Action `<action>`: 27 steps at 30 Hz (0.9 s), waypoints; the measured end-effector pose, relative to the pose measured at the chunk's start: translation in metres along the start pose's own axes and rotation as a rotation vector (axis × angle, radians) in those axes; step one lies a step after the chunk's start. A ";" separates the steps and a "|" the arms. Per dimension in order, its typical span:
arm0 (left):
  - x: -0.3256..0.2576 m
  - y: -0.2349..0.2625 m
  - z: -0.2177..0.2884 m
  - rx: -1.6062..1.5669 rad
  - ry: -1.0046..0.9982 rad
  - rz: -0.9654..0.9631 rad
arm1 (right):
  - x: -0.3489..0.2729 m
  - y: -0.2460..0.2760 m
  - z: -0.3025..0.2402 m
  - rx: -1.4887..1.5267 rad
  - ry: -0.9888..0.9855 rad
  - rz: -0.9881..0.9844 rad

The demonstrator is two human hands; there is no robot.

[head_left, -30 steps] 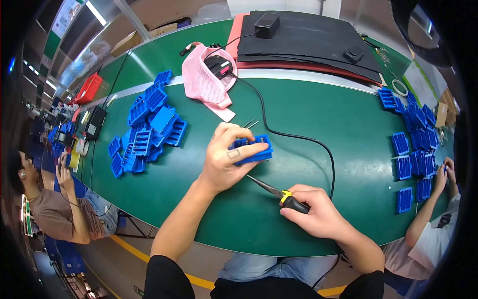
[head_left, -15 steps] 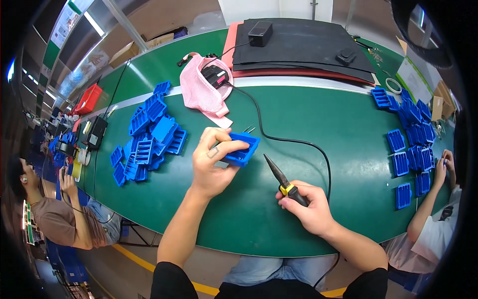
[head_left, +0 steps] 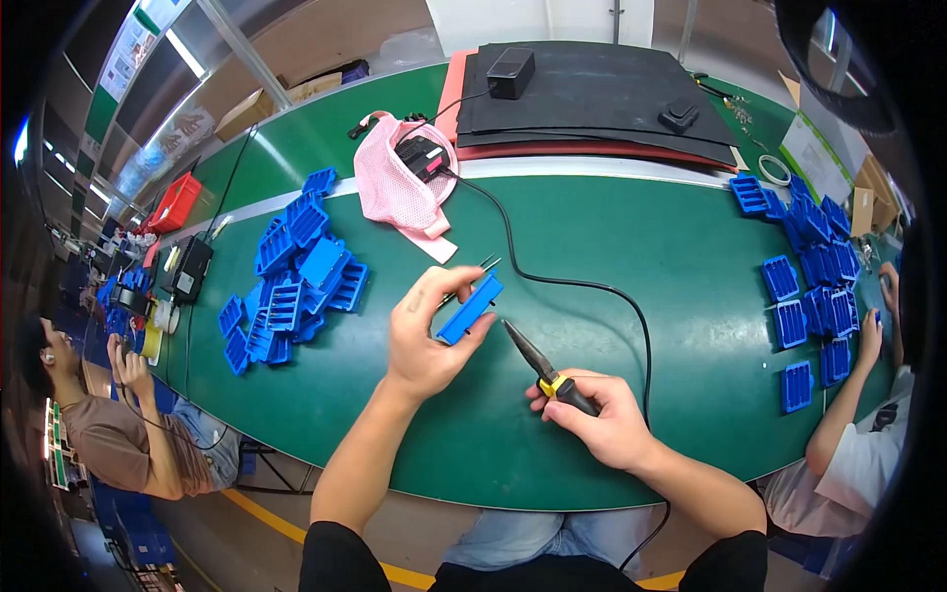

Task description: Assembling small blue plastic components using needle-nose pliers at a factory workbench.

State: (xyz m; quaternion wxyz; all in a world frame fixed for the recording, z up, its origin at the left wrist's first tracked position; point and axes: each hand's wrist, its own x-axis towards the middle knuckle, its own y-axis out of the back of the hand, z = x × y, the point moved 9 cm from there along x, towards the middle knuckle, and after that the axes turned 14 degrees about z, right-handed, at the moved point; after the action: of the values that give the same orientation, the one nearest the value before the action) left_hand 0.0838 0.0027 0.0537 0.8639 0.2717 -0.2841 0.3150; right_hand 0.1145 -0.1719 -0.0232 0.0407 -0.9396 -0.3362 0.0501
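My left hand (head_left: 426, 331) grips a small blue plastic tray (head_left: 470, 309) by its edges, turned up so that a narrow side shows. Two thin metal prongs (head_left: 490, 263) stick out at its far end; whether they belong to the tray I cannot tell. In my right hand (head_left: 604, 414) are long-nose pliers (head_left: 546, 367) with black and yellow handles. Their dark tip points up and left, a short gap away from the tray. The jaws look closed, with nothing visible between them.
Blue slotted trays lie piled on the left (head_left: 296, 271) and on the right (head_left: 814, 247). A black cable (head_left: 592, 284) runs from a pink mesh bag (head_left: 390, 183) across the green table (head_left: 552, 237). Black sheets (head_left: 592, 109) are stacked behind. People sit at both sides.
My left hand has turned the blue tray from its open face showing to a narrow side. The pliers in my right hand have shifted slightly left and nearer to me.
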 end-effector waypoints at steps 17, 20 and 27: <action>-0.003 -0.003 0.023 0.042 -0.185 0.031 | 0.001 0.002 0.001 -0.072 0.021 0.030; -0.004 -0.004 0.023 0.046 -0.185 0.018 | 0.001 0.001 0.001 -0.118 -0.028 0.009; -0.003 -0.005 0.023 0.033 -0.172 0.004 | 0.000 0.001 -0.003 -0.120 0.037 0.045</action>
State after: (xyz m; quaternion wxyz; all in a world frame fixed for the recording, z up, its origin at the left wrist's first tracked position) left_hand 0.0779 -0.0168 0.0659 0.8310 0.3113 -0.3526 0.2969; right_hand 0.1155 -0.1734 -0.0202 -0.0106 -0.9485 -0.3164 0.0132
